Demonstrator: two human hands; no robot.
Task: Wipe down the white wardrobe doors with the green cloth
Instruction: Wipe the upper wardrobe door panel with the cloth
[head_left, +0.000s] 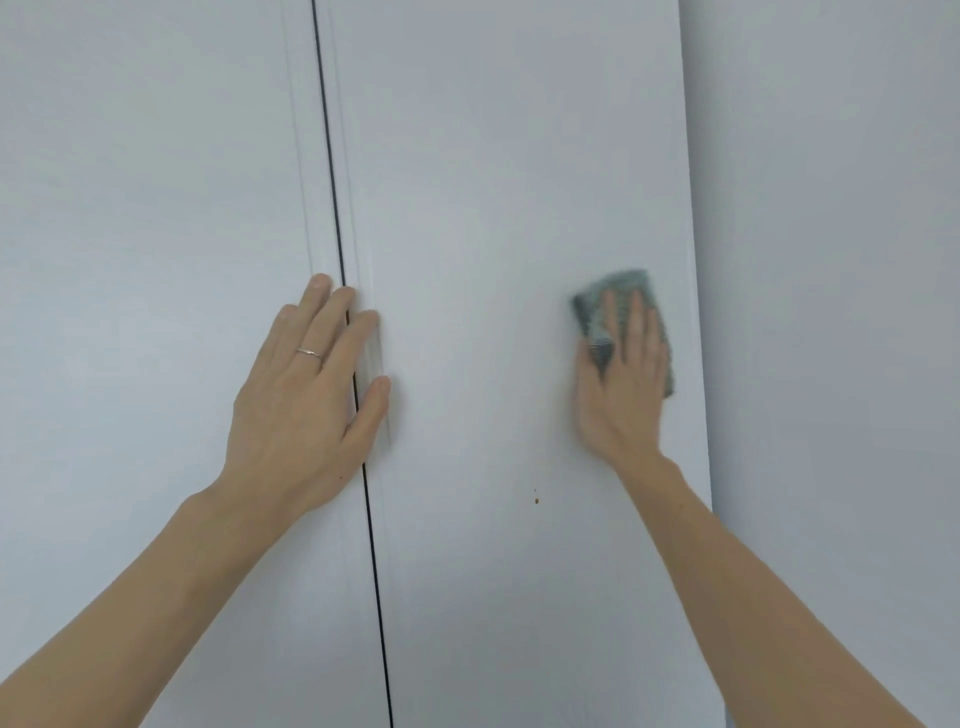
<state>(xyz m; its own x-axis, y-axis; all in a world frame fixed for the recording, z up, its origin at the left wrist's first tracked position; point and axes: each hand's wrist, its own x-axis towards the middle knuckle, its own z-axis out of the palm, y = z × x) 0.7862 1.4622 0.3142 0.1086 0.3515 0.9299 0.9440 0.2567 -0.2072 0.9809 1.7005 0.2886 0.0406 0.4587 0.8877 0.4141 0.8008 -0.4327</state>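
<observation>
Two white wardrobe doors fill the view, the left door and the right door, split by a thin dark vertical gap. My left hand lies flat with straight fingers across that gap, a ring on one finger. My right hand presses the folded green cloth flat against the right door near its right edge; hand and cloth are motion-blurred. Small brown spots mark the right door below the cloth.
The right door ends at a vertical edge. Beyond it stands a plain pale wall.
</observation>
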